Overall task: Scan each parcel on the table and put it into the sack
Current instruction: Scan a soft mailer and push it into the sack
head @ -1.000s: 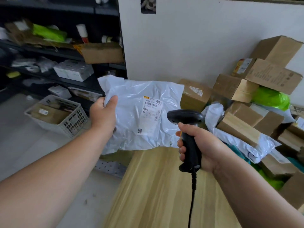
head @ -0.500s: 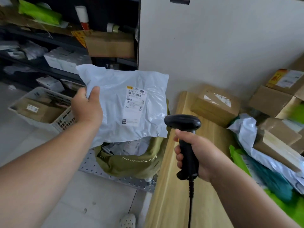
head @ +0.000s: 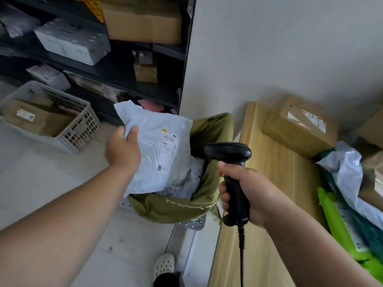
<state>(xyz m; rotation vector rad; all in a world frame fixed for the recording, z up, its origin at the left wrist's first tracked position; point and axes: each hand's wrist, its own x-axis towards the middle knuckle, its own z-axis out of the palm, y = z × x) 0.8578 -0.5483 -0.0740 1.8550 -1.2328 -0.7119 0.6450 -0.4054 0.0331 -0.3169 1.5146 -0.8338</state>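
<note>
My left hand (head: 122,148) grips the left edge of a white plastic mailer parcel (head: 161,152) with a shipping label facing up. The parcel hangs over the open mouth of an olive-green sack (head: 178,208) that stands on the floor left of the table; its lower edge reaches into the opening, where other pale parcels lie. My right hand (head: 246,193) holds a black corded barcode scanner (head: 230,158) upright over the wooden table (head: 275,183), its head pointing left, just right of the parcel.
A taped cardboard box (head: 300,125) sits at the table's far end, with white, green and teal mailers (head: 348,214) piled to the right. A white crate (head: 51,119) with a box stands on the floor by dark shelving (head: 116,65). A white clog (head: 164,265) is below.
The parcel has gone from held up in front of the scanner down and left to the sack's mouth. The view has swung down to the sack. The scanner hand stays over the table.
</note>
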